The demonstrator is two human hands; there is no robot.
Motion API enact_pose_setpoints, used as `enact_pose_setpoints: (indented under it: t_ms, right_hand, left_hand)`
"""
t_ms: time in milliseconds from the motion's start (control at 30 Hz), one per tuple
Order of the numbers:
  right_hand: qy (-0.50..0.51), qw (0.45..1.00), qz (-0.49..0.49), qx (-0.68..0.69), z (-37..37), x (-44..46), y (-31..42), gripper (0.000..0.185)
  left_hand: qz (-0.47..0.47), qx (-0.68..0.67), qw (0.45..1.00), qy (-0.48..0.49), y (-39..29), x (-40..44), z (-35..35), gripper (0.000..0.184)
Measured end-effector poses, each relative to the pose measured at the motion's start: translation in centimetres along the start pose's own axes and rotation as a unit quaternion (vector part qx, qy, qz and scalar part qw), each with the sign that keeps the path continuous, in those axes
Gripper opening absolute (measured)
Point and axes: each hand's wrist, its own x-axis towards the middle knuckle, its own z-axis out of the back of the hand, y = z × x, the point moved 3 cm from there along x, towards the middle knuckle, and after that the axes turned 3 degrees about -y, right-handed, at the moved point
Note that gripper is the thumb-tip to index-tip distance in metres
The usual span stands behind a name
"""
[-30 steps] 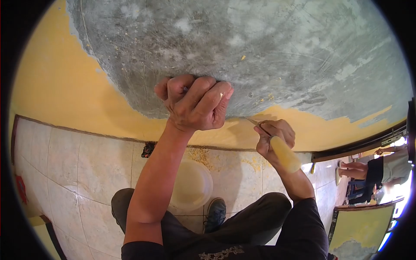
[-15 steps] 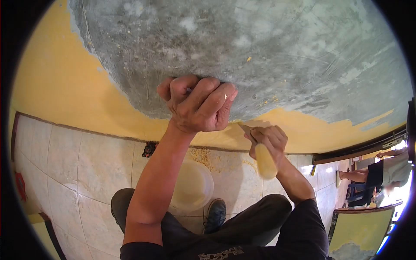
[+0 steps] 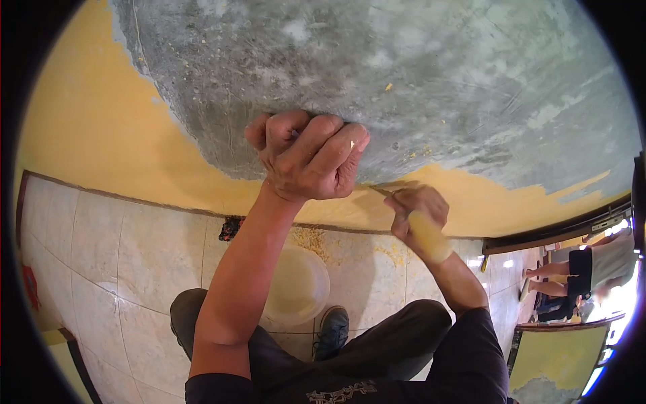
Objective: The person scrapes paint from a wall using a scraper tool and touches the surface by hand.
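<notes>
My left hand (image 3: 306, 158) is a closed fist resting against the bare grey part of the wall (image 3: 323, 54), with nothing seen in it. Pale flecks cling to its side. To its right, my right hand (image 3: 420, 205) grips a scraper by its pale yellow handle (image 3: 429, 237), slightly blurred by motion. The scraper's thin blade points left and touches the wall near the lower edge of the grey patch, where yellow paint (image 3: 471, 192) begins. Just how the blade edge meets the paint is hard to make out.
Below the wall, a whitish round tub (image 3: 296, 286) stands on the tiled floor (image 3: 155, 262) between my legs. Yellow paint flakes (image 3: 311, 244) lie along the wall base by a small dark object (image 3: 230, 228). Another person (image 3: 585, 269) stands far right.
My right hand and the scraper have tilted, the handle end swinging to the right. My left fist stays in place on the wall. The person at far right has shifted their legs.
</notes>
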Motion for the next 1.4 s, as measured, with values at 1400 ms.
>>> enact_pose_setpoints:
  t_ms: [1400]
  right_hand:
    - [0.071, 0.997, 0.032, 0.007, -0.7, -0.4, 0.1, 0.023]
  left_hand:
    - [-0.029, -0.004, 0.999, 0.029, 0.5, -0.2, 0.2, 0.015]
